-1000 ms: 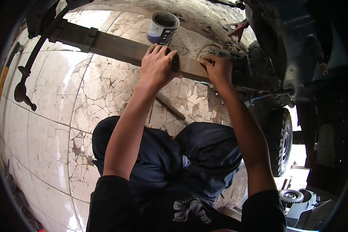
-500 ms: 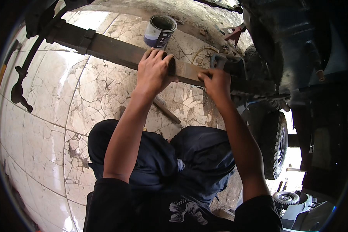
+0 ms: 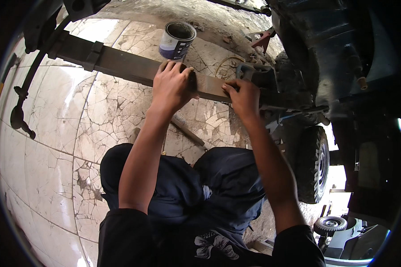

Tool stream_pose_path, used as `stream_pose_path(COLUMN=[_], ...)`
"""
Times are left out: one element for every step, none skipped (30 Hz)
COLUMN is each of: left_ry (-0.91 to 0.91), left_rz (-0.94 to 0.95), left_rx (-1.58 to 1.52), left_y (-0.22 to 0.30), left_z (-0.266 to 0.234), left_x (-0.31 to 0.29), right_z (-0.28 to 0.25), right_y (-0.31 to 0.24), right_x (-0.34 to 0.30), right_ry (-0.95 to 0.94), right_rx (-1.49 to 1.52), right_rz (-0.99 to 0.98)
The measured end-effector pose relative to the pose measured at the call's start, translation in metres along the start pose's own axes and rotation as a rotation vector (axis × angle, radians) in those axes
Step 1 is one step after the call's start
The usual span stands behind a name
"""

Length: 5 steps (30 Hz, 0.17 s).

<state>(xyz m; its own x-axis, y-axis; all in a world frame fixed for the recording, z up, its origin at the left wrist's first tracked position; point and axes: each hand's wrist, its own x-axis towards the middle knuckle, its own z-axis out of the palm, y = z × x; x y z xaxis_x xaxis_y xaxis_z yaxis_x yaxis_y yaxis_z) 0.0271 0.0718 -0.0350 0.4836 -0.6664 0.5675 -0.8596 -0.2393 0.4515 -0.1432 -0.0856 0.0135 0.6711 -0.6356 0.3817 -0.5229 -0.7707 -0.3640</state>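
A rusty brown leaf spring point(image 3: 124, 65) runs across the upper part of the view, under a vehicle. My left hand point(image 3: 173, 86) is wrapped over its top, fingers curled at the far edge. Beside that hand's index finger and thumb, a dark piece point(image 3: 192, 82) crosses the spring; whether it is a clip on the spring or a loose block I cannot tell. Farther right, my right hand point(image 3: 244, 95) is closed, thumb and fingertips pinched at the spring's surface. Anything between those fingertips is too small to make out. A metal clip point(image 3: 93, 55) surrounds the spring at the left.
Behind the spring stands a paint can point(image 3: 177, 41), white and purple. A wooden-looking bar point(image 3: 188, 130) lies on the cracked tile floor point(image 3: 116, 107) near my knees. A red stand point(image 3: 263, 40) is at the back. Right of me are a treaded tyre point(image 3: 313, 165) and dark vehicle bodywork.
The whole view has shifted slightly, so the can, spring and hands appear a little farther left. My left hand keeps its place on the spring; the right fingertips have changed their pose slightly.
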Motion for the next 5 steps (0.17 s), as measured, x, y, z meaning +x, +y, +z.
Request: stream_pose_path(left_ry=[0.027, 0.03, 0.03, 0.033, -0.068], left_rz=[0.022, 0.058, 0.092, 0.132, 0.059], left_rx=[-0.024, -0.199, -0.374, -0.546, -0.676], left_y=[0.004, 0.007, 0.012, 0.018, 0.029], left_z=[0.005, 0.006, 0.006, 0.005, 0.005], left_x=[-0.003, -0.005, -0.01, -0.011, -0.016], right_z=[-0.005, -0.005, -0.002, -0.001, -0.002], right_y=[0.002, 0.001, 0.0, 0.003, 0.011], right_x=[-0.018, -0.036, -0.054, -0.066, -0.076], right_ry=[0.081, 0.14, 0.2, 0.269, 0.271], right_rx=[-0.012, 0.091, 0.194, 0.298, 0.295], right_rz=[-0.014, 0.038, 0.089, 0.135, 0.01])
